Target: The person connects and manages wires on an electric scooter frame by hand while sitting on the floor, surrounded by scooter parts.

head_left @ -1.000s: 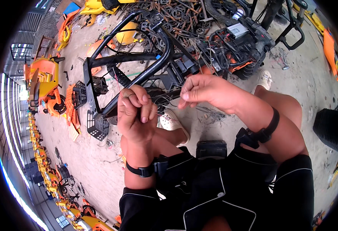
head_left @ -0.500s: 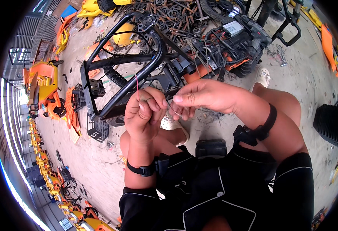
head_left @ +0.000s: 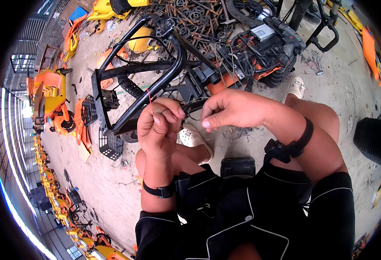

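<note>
in the head view, the thing being worked is a thin red wire; its free end stands up out of the top of the left grip, just in front of the black tubular frame. the left grip is closed round it, fingers curled inward, and the rest of its length is hidden in there. the right grip is just beside, apart from the left, with thumb and fingertips drawn close together; whether anything fine is pinched there, i cannot tell.

the wire should handle as very light and bendy, holding a loose curve but giving way if pushed endwise. it looks too thin for a full-handed pull, and small enough to slide between fingers. a pinch close to where it leaves the curled fingers would probably steady it better than one at the tip.

beyond the hands lie an orange panel and a heap of rusty metal parts; a pale shoe shows below, on the concrete floor.
</note>
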Action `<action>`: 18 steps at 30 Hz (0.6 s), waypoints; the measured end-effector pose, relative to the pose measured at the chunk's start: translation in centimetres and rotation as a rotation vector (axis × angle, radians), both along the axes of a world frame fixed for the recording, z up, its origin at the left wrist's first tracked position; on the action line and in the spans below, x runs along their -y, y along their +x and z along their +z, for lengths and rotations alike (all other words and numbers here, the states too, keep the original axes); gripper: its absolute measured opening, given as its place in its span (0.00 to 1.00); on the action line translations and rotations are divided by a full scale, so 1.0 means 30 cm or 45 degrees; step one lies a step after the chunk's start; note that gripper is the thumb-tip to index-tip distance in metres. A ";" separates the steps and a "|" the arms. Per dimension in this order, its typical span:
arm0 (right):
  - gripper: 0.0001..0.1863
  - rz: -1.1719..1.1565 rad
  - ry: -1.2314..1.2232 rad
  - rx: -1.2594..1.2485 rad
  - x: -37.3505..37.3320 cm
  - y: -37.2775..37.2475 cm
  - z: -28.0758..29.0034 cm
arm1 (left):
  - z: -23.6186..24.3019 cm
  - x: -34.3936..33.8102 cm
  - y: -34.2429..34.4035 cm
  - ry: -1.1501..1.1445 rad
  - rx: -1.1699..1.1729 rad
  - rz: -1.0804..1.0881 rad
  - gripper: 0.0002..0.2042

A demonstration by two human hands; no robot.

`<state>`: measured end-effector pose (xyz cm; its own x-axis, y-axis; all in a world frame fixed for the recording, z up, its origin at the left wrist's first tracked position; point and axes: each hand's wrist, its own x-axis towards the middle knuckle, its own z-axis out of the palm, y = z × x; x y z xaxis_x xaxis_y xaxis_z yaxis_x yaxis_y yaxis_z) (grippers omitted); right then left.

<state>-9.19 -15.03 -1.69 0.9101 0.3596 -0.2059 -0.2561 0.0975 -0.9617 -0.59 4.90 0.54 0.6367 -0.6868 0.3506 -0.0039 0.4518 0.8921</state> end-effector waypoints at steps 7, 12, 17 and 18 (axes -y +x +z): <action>0.11 -0.030 -0.458 0.192 0.034 -0.005 0.017 | 0.004 -0.012 0.006 -0.032 -0.015 0.102 0.14; 0.12 -0.044 -0.641 0.303 0.044 -0.008 0.008 | 0.001 -0.023 0.012 -0.073 -0.096 0.171 0.15; 0.11 -0.072 -0.736 0.310 0.049 -0.006 0.004 | 0.005 -0.026 0.022 -0.087 -0.068 0.144 0.13; 0.11 -0.072 -0.751 0.311 0.054 -0.005 0.006 | 0.005 -0.024 0.022 -0.092 -0.068 0.145 0.13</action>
